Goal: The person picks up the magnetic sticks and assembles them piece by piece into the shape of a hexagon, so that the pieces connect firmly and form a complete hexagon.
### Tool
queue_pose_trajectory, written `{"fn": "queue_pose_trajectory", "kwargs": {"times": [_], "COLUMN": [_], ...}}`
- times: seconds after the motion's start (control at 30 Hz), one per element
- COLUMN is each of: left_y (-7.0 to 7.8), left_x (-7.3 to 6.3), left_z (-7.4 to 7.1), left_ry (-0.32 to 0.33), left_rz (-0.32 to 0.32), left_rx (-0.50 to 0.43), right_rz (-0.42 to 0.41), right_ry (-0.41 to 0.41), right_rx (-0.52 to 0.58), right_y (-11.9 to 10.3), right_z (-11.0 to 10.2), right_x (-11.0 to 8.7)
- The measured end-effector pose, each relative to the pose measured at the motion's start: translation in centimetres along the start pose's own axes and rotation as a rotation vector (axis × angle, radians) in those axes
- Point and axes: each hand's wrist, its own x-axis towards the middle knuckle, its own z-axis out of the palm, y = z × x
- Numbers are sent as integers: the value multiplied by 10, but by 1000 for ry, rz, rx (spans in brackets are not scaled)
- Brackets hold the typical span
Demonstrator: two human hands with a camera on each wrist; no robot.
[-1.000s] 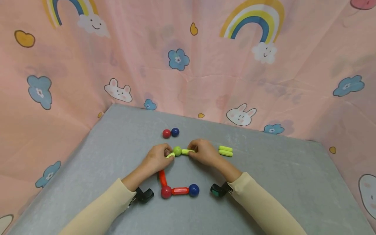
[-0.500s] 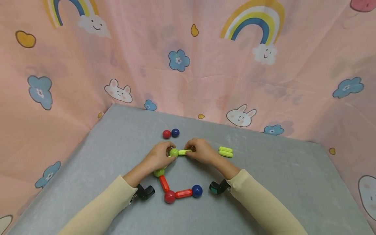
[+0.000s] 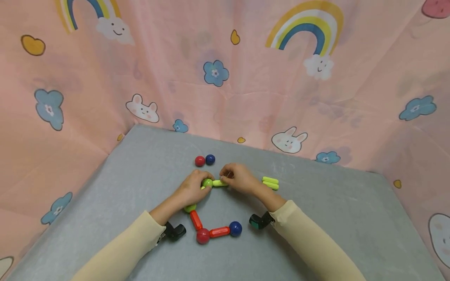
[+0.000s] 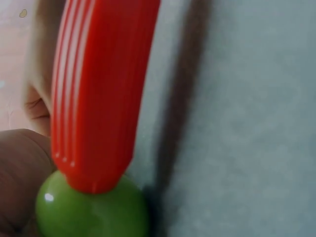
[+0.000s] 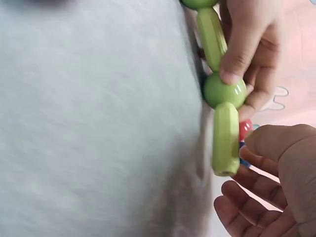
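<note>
My left hand [image 3: 191, 190] pinches a green ball [image 5: 221, 93] in a chain of magnetic-looking rods and balls. From that ball a yellow-green rod [image 5: 226, 140] extends to the right, its far end bare. My right hand [image 3: 241, 180] is beside this rod, thumb and fingers spread apart, holding nothing. Another yellow-green rod [image 5: 212, 39] links the held ball to a second green ball [image 4: 94, 212], partly under my left hand in the head view. The chain continues through a red rod [image 3: 196, 220], a red ball [image 3: 202, 236] and another red rod [image 3: 219, 232] to a blue ball [image 3: 235, 228].
Beyond the hands, a loose red ball [image 3: 199, 161] and blue ball [image 3: 210, 159] sit side by side. Two yellow-green rods [image 3: 270, 183] lie together right of my right hand. A patterned pink cloth [image 3: 225, 101] hangs behind the grey tabletop [image 3: 316, 226].
The chain has swung slightly, its red and blue end shifting toward me and right. My left hand has gone from a yellow-green rod to the green ball; my right hand has released the outer rod.
</note>
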Motion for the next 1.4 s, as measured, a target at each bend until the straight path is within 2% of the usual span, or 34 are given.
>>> {"fn": "queue_pose_trajectory", "kwargs": {"times": [0.23, 0.43, 0.6, 0.83, 0.97, 1.1, 1.23, 1.4], "left_y": [-2, -4, -5, -6, -7, -7, -6, -6], "left_x": [-4, -6, -6, -8, -8, -9, -9, -8], "left_z": [-1, -2, -1, -2, -2, -1, -1, -1], "left_ry": [17, 26, 29, 32, 39, 42, 38, 35], "left_rz": [-36, -47, -32, -29, -26, -26, -31, -38], "left_rx": [-15, -15, -17, -25, -22, -26, -29, -23], "right_rz": [22, 76, 102, 65, 51, 66, 97, 93], "right_ry": [37, 33, -2, -65, -79, -66, -63, -68], "right_rx": [-9, 2, -12, -115, -138, -94, -60, -37], "right_y": [4, 9, 10, 10, 9, 7, 7, 9], "right_z": [-9, -12, -10, -3, 1, 3, 2, -3], "right_x": [23, 45, 58, 71, 74, 72, 66, 55]}}
